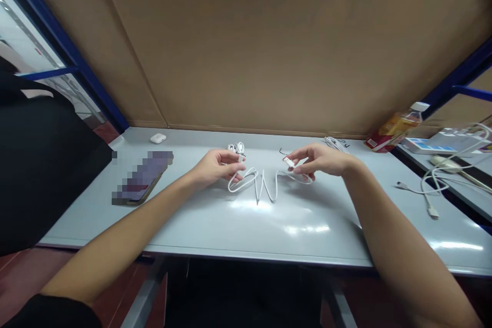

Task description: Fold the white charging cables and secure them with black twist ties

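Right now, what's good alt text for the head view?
The left hand and right hand each hold an end of a white USB cable, which bends loosely between them over a grey table. Coiled white cables lie farther back, with a phone and earbud case at left, a drink bottle at right.

Single head-worn view: faces forward, down onto table (215, 233).

White plug (241, 158) partly hidden by my left hand (220, 167), phone (144, 180) blurred on the table (265, 238), my sleeve (63, 312) below it cut off
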Action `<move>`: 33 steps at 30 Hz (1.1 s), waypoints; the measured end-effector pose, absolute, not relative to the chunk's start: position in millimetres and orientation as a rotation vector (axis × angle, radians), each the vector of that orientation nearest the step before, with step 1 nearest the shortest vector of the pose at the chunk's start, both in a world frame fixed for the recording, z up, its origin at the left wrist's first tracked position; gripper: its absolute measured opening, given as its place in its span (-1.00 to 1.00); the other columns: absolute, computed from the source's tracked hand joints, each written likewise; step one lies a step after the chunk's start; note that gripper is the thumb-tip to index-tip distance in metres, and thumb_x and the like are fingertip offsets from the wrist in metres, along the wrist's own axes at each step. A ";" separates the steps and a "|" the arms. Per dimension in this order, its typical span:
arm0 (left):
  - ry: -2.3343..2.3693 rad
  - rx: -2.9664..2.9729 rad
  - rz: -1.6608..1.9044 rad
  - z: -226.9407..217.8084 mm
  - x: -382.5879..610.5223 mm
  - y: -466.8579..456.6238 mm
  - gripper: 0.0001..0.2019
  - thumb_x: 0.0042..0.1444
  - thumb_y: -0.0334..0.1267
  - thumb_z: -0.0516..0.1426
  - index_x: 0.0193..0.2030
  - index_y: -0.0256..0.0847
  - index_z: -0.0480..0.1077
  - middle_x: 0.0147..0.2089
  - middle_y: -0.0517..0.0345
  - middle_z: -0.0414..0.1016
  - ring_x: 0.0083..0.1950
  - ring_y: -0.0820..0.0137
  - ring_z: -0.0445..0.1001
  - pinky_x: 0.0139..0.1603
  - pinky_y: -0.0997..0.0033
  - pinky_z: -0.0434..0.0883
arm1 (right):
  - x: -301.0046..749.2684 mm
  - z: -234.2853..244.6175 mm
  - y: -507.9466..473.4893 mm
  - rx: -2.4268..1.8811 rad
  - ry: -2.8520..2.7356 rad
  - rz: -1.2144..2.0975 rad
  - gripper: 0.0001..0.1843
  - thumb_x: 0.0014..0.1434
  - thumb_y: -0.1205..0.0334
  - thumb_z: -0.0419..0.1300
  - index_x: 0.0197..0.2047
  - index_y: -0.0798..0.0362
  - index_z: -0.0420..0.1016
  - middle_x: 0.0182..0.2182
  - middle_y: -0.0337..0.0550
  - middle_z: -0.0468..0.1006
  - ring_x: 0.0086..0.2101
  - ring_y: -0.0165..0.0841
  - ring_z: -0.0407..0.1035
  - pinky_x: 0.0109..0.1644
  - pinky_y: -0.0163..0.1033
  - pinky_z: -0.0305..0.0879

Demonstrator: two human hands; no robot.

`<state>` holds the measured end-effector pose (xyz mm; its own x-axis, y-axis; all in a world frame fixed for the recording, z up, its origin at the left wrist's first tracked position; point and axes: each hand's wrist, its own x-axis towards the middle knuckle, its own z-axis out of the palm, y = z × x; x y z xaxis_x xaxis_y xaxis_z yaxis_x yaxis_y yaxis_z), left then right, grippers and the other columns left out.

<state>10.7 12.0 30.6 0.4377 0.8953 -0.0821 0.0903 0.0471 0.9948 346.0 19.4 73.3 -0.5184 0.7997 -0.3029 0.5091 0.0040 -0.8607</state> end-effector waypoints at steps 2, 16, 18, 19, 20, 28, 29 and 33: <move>0.947 1.431 0.725 23.9 19.0 8.6 -0.60 -0.02 -0.06 0.45 -0.18 -0.34 0.57 -0.29 -0.05 0.64 -0.31 0.29 0.64 -0.32 0.36 0.56 | 327.8 66.3 16.4 -1.277 -2.000 1.564 -0.57 -0.03 0.02 0.48 -0.14 0.07 0.60 -0.25 -0.10 0.63 -0.44 -0.36 0.50 -0.37 -0.21 0.44; 0.776 1.669 0.770 15.1 21.8 6.0 -0.78 0.05 -0.18 0.40 -0.19 -0.24 0.69 -0.12 -0.08 0.68 -0.26 0.34 0.62 -0.31 0.41 0.51 | 265.9 49.1 -11.9 -1.161 -2.099 1.225 -0.91 0.19 0.28 0.23 -0.21 -0.01 0.42 -0.41 -0.23 0.63 -0.41 -0.29 0.56 -0.40 -0.27 0.35; 0.713 1.759 0.805 17.3 20.4 5.2 -0.85 0.04 -0.24 0.39 -0.24 -0.22 0.70 0.00 -0.11 0.65 -0.26 0.37 0.59 -0.34 0.44 0.47 | 264.3 48.5 -14.3 -1.141 -2.164 1.086 -0.89 0.18 0.34 0.20 -0.20 -0.01 0.46 -0.41 -0.23 0.62 -0.38 -0.30 0.57 -0.35 -0.27 0.36; 0.692 1.801 0.813 18.8 20.0 4.6 -0.87 0.04 -0.25 0.38 -0.25 -0.21 0.70 0.03 -0.11 0.64 -0.29 0.41 0.57 -0.37 0.45 0.45 | 263.2 48.1 -15.5 -1.105 -2.196 1.016 -0.87 0.17 0.37 0.20 -0.20 0.00 0.48 -0.38 -0.22 0.63 -0.37 -0.32 0.57 -0.32 -0.27 0.37; 0.682 1.832 0.818 20.3 19.8 4.1 -0.87 0.05 -0.26 0.37 -0.25 -0.19 0.70 0.03 -0.11 0.63 -0.32 0.44 0.55 -0.39 0.45 0.43 | 262.1 47.6 -16.7 -1.062 -2.225 0.960 -0.86 0.16 0.38 0.20 -0.20 0.00 0.50 -0.33 -0.20 0.64 -0.35 -0.33 0.56 -0.29 -0.27 0.39; 0.804 1.764 0.832 28.8 16.8 6.0 -0.79 0.04 -0.18 0.36 -0.20 -0.22 0.67 -0.21 0.03 0.61 -0.40 0.47 0.48 -0.45 0.48 0.38 | 268.9 56.6 -15.4 -1.121 -2.307 0.893 -0.85 0.22 0.24 0.24 -0.13 0.02 0.54 -0.29 -0.18 0.62 -0.46 -0.42 0.46 -0.37 -0.30 0.32; 0.858 1.741 0.831 31.4 15.0 7.3 -0.76 0.05 -0.15 0.36 -0.18 -0.23 0.66 -0.22 0.03 0.61 -0.42 0.48 0.47 -0.46 0.48 0.37 | 274.3 59.6 -13.0 -1.161 -2.304 0.912 -0.82 0.22 0.20 0.24 -0.10 0.01 0.55 -0.27 -0.17 0.62 -0.47 -0.43 0.45 -0.38 -0.30 0.32; 1.131 1.697 0.879 43.7 3.7 15.6 -0.55 0.05 -0.05 0.37 0.04 -0.23 0.59 -0.17 0.00 0.63 -0.41 0.44 0.51 -0.49 0.48 0.32 | 306.9 72.8 -0.8 -1.381 -2.265 1.039 -0.60 0.20 0.08 0.28 0.10 -0.06 0.50 -0.15 -0.14 0.60 -0.51 -0.43 0.47 -0.42 -0.28 0.34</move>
